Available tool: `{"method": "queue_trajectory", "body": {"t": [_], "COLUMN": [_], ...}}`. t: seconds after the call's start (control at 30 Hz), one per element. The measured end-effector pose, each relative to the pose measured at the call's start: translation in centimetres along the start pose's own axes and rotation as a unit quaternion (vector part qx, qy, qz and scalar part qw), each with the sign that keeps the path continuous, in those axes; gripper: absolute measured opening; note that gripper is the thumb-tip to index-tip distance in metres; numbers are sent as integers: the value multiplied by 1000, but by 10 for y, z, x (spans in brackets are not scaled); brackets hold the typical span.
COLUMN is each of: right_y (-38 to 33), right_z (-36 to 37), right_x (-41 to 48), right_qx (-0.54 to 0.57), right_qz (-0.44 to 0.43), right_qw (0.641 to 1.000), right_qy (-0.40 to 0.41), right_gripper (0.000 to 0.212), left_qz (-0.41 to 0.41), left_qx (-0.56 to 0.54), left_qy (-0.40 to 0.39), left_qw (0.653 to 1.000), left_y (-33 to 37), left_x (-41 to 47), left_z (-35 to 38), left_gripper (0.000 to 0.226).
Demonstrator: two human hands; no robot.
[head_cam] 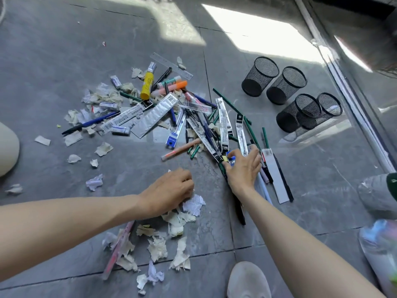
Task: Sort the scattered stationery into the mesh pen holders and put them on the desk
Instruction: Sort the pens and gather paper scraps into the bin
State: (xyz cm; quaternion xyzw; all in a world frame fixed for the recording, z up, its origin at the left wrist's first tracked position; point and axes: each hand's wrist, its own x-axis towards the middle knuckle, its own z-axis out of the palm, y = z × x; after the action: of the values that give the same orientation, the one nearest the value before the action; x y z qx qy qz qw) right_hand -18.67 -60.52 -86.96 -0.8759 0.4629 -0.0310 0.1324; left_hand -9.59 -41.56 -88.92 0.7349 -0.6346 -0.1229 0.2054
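Scattered stationery (163, 112) sprawls across the grey floor (64, 50). Four mesh pen holders (285, 84) stand far right. The near left hand (169, 192) curls over paper scraps (178, 220), and I cannot tell its grip. The right hand (243, 166) has its grip pinching a blue packet (231, 158) at the pile's near-right edge.

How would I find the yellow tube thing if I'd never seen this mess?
Find the big heap of pens and packets on the grey floor, left of the four black mesh pen holders. At the heap's far edge, close to the clear ruler, lies the yellow tube, beside an orange highlighter. It is the only fat, bright yellow thing there.
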Motion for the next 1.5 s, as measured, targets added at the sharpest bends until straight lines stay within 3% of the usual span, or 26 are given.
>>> {"method": "queue_trajectory", "body": {"t": [0.1, 0.23, 0.33, 0.43, 0.57, 0.63, 0.73, 0.8, 0.87, 0.93, 1.2, 1.4, 1.5], "right_y": [0, -1, 0, -2, -15, -19, -16, -12, -14, -24, -68, -84, -88], "right_z": [1, 0, -3, 3, 20, 24, 24, 25, 27, 31, 41, 38, 39], "right_x": [4, 1, -14, -43, -81, -95, -106, -108, -111, -118, -130, -123, -124], "right_qx": [-13, -2, 17, 32, 67, 106, 136, 112, 78, 71, 78, 105, 112], "right_qz": [-17, -4, -22, -133, -268, -301, -283, -293, -326, -337, -357, -316, -303], "right_qw": [1000, 1000, 996, 989, 960, 945, 941, 938, 932, 930, 922, 935, 937], "right_qy": [-2, 28, 84, 57, -44, -75, -126, -145, -136, -129, -129, -127, -130], "right_gripper": [16, 14, 13, 10, 13, 29, 49, 54, 53, 49, 40, 43, 43], "left_qz": [-5, -53, -59, -124, -133, -109, -49, -31, -101, -148, -248, -289, -308], "left_qx": [0, -42, -15, 10, -57, -119, -170, -112, -39, 21, 101, 79, 68], "left_qy": [-26, -51, -16, -2, -85, -135, -171, -87, -2, 11, -119, -209, -229], "left_qw": [1000, 996, 998, 992, 986, 978, 969, 989, 994, 989, 956, 931, 921], "left_y": [7, 2, -16, -33, -22, -2, 20, 14, 4, -5, 1, -9, -10], "left_x": [-6, -6, -14, -26, -44, -51, -66, -77, -84, -94, -110, -108, -110], "left_z": [4, -9, -20, -25, -16, -10, -9, -12, -24, -37, -43, -58, -61], "left_gripper": [28, 10, 15, 47, 82, 77, 58, 45, 29, 24, 28, 43, 36]}}
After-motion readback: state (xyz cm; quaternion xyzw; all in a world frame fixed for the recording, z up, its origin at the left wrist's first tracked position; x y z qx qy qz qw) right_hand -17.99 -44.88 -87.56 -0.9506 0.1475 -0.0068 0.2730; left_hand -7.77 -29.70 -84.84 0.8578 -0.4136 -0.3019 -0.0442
